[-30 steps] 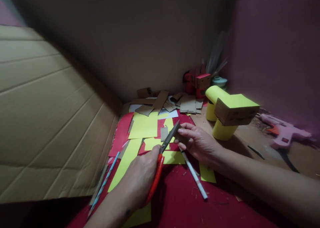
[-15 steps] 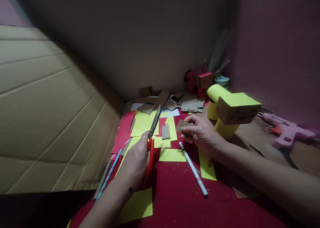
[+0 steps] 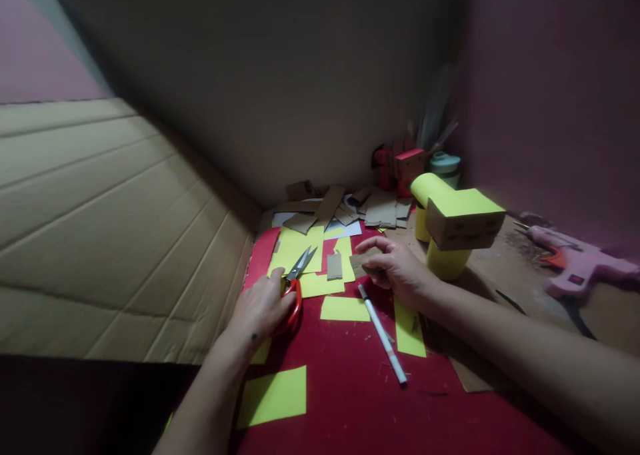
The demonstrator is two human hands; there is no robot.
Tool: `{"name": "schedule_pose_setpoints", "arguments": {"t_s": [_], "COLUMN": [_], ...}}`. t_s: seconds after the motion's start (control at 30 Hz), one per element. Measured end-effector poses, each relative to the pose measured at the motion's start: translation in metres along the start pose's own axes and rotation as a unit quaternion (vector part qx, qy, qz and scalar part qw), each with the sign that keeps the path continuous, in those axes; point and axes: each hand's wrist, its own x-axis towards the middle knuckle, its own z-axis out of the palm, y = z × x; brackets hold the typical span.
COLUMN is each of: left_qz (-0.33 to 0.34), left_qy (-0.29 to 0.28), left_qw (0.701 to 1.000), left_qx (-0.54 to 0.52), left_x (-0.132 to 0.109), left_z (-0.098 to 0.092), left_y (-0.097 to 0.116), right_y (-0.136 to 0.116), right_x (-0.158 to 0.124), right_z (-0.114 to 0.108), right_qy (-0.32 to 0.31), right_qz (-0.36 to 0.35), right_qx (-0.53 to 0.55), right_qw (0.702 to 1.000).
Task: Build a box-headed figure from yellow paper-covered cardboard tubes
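My left hand [image 3: 260,305] is closed on the red handles of a pair of scissors [image 3: 299,268], low over the yellow paper. The blades point away and stand slightly apart. My right hand [image 3: 397,268] has its fingers bent round a small piece of cardboard [image 3: 361,266], partly hidden by them. Between the hands, a small grey-brown cardboard rectangle [image 3: 334,267] lies on yellow paper [image 3: 345,252]. Nearer to me, a white pen [image 3: 384,338] rests at a slant on the red tabletop [image 3: 350,388], beside a yellow paper strip [image 3: 345,309].
A yellow paper-covered figure with a box head [image 3: 465,222] stands right, a pink glue gun [image 3: 580,255] beyond it. Cardboard scraps [image 3: 325,205] lie at the back, near a red figure [image 3: 409,168] and a teal-lidded container [image 3: 445,165]. A large cardboard sheet [image 3: 115,242] leans left.
My left hand has moved left and lowered the scissors, whose blades have parted a little. My right hand stays nearly in place with the cardboard piece. The view has shifted slightly.
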Motion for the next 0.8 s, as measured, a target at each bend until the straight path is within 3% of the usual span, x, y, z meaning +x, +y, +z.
{"name": "schedule_pose_setpoints", "arguments": {"t_s": [0.17, 0.3, 0.4, 0.6, 0.8], "left_qz": [0.037, 0.056, 0.049, 0.067, 0.165], "left_qy": [0.049, 0.041, 0.048, 0.083, 0.218], "left_qw": [0.998, 0.995, 0.993, 0.978, 0.919], "left_qx": [-0.03, -0.069, -0.091, -0.182, -0.286], "left_x": [0.002, 0.029, 0.048, 0.058, 0.022], "left_z": [-0.014, 0.001, 0.015, 0.019, 0.007], "left_y": [0.025, 0.062, 0.077, 0.072, 0.063], "right_y": [0.003, 0.006, 0.009, 0.013, 0.003], "right_x": [0.005, 0.005, 0.005, 0.01, 0.003], "right_z": [-0.006, -0.006, -0.005, -0.007, -0.001], "right_qy": [0.012, 0.019, 0.023, 0.025, -0.03], "right_qz": [-0.012, -0.02, -0.014, -0.008, 0.031], "right_qx": [-0.004, -0.019, -0.032, -0.034, -0.006], "right_qw": [1.0, 0.999, 0.999, 0.999, 0.999]}}
